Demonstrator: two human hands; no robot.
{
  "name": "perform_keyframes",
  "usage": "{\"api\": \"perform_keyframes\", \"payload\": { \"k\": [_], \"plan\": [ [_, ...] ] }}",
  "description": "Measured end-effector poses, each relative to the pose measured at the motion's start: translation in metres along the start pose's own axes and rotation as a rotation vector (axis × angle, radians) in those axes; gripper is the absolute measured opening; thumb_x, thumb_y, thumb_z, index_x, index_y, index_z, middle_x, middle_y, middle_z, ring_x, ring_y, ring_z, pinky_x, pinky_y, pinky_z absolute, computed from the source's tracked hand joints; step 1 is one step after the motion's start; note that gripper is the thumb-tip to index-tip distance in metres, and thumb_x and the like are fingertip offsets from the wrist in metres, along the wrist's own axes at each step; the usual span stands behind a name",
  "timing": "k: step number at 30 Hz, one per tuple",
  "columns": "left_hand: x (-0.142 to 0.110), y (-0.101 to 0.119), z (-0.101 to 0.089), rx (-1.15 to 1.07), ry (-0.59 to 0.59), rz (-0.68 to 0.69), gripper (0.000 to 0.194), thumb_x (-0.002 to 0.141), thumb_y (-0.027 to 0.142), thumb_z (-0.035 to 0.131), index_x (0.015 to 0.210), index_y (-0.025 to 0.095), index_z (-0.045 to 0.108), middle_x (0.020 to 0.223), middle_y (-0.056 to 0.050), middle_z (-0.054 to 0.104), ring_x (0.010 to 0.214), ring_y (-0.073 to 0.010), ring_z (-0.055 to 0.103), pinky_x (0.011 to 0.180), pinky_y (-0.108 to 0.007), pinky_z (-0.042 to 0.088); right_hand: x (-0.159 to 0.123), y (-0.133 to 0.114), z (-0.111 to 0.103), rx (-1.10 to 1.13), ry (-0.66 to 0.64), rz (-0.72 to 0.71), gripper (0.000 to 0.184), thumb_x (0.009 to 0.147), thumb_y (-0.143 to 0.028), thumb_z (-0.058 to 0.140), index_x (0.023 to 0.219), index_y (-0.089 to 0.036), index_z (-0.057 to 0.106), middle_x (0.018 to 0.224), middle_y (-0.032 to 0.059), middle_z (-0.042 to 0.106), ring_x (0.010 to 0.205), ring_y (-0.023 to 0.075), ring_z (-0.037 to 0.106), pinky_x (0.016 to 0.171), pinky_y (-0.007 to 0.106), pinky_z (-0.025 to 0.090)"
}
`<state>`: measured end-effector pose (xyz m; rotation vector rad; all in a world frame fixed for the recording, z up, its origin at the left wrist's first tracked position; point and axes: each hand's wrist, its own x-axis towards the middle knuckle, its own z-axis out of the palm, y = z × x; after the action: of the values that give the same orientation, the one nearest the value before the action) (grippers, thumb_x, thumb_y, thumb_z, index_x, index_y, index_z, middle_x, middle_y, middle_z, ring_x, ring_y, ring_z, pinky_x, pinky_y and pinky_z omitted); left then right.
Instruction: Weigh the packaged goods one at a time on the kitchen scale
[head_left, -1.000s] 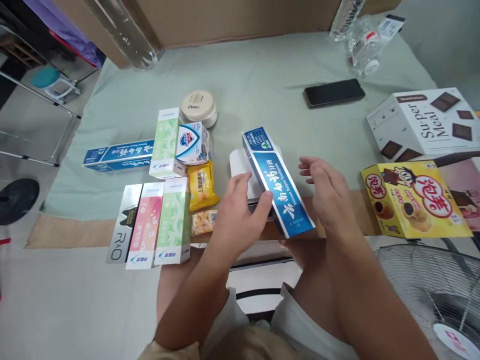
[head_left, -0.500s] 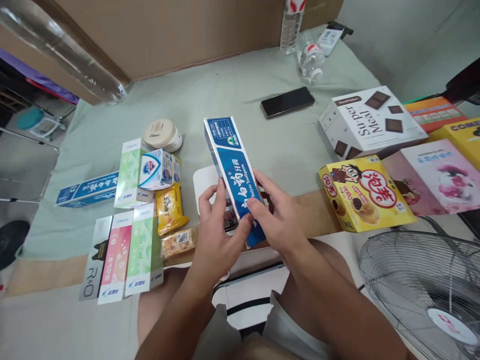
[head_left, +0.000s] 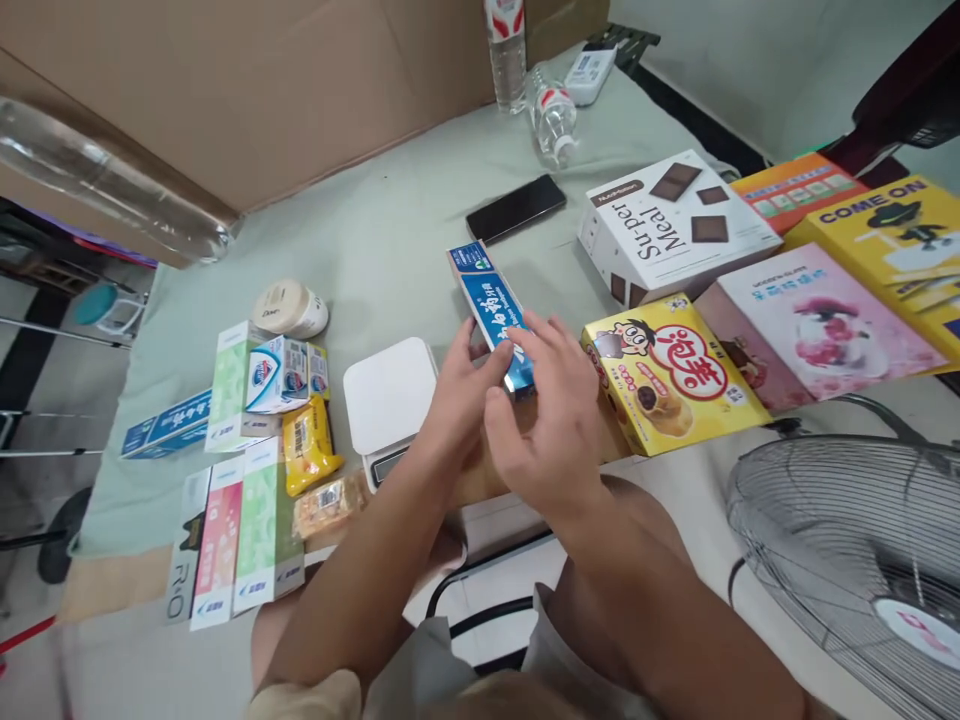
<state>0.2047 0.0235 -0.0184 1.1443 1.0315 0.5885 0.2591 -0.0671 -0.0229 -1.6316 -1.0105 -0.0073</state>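
Observation:
A blue toothpaste box point(head_left: 489, 300) lies tilted over the table between my hands, its far end pointing away from me. My left hand point(head_left: 465, 385) grips its near left side, thumb on top and fingers at the edge. Over the box's near right end is my right hand point(head_left: 551, 410); its fingers are stretched out and touch the box, with the thumb apart. Just left of my left hand sits a white kitchen scale point(head_left: 390, 395), its display partly covered by my forearm. Right of my right hand stands a yellow snack box point(head_left: 667, 375).
To the left are a Dove jar point(head_left: 289, 308), a soap pack point(head_left: 277, 375), a yellow packet point(head_left: 309, 445), another blue toothpaste box point(head_left: 169, 422) and several upright cartons. A phone point(head_left: 516, 208) lies behind; a white Super Meal box point(head_left: 675, 225) and a fan point(head_left: 847, 540) are right.
The toothpaste box has moved right, off the scale, and lower toward the table. My right hand has loosened and its thumb has come off the box. The view has shifted.

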Motion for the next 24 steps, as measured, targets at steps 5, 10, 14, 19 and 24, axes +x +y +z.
{"api": "perform_keyframes", "payload": {
  "k": [5,10,14,19,24],
  "plan": [
    [0.04,0.009,0.019,0.018,0.065,0.028,0.032,0.087,0.021,0.08,0.113,0.019,0.061,0.108,-0.007,0.076,0.097,-0.0177,0.074,0.09,-0.03,0.058,0.0,-0.003,0.001,-0.002,-0.001,0.004,0.038,0.091,-0.031,0.053,0.127,-0.023,0.063,0.144,0.0123,0.069,0.146,0.0331,0.054,0.125,0.057,0.038],
    [0.067,0.015,0.042,-0.002,0.122,0.014,0.024,0.092,0.015,0.074,0.11,0.018,0.059,0.096,-0.004,0.073,0.084,-0.0144,0.07,0.088,-0.031,0.058,0.002,-0.003,0.0,0.016,0.013,-0.013,0.033,0.09,-0.031,0.055,0.121,-0.022,0.062,0.139,0.0146,0.07,0.143,0.0344,0.056,0.121,0.056,0.042],
    [0.071,0.019,0.056,-0.024,0.114,-0.007,0.02,0.095,0.01,0.067,0.111,0.017,0.058,0.088,-0.001,0.07,0.071,-0.0108,0.064,0.078,-0.027,0.056,0.003,-0.002,0.0,0.044,0.04,-0.021,0.033,0.09,-0.03,0.056,0.122,-0.021,0.059,0.138,0.0177,0.068,0.139,0.034,0.059,0.117,0.056,0.045],
    [0.056,0.024,0.046,-0.032,0.024,-0.003,0.013,0.096,0.013,0.067,0.108,0.018,0.063,0.083,0.0,0.069,0.066,-0.01,0.062,0.073,-0.025,0.053,0.004,0.0,0.001,0.053,0.064,-0.008,0.034,0.09,-0.03,0.056,0.123,-0.023,0.057,0.138,0.017,0.066,0.139,0.0335,0.058,0.116,0.057,0.045],
    [0.045,0.019,0.028,-0.065,-0.086,-0.017,0.034,0.087,0.02,0.077,0.12,0.02,0.068,0.089,-0.002,0.073,0.072,-0.0124,0.066,0.078,-0.029,0.056,0.006,-0.001,0.003,0.071,0.079,-0.022,0.034,0.09,-0.028,0.056,0.124,-0.024,0.054,0.138,0.0171,0.065,0.14,0.032,0.058,0.116,0.056,0.047]
  ]
}}
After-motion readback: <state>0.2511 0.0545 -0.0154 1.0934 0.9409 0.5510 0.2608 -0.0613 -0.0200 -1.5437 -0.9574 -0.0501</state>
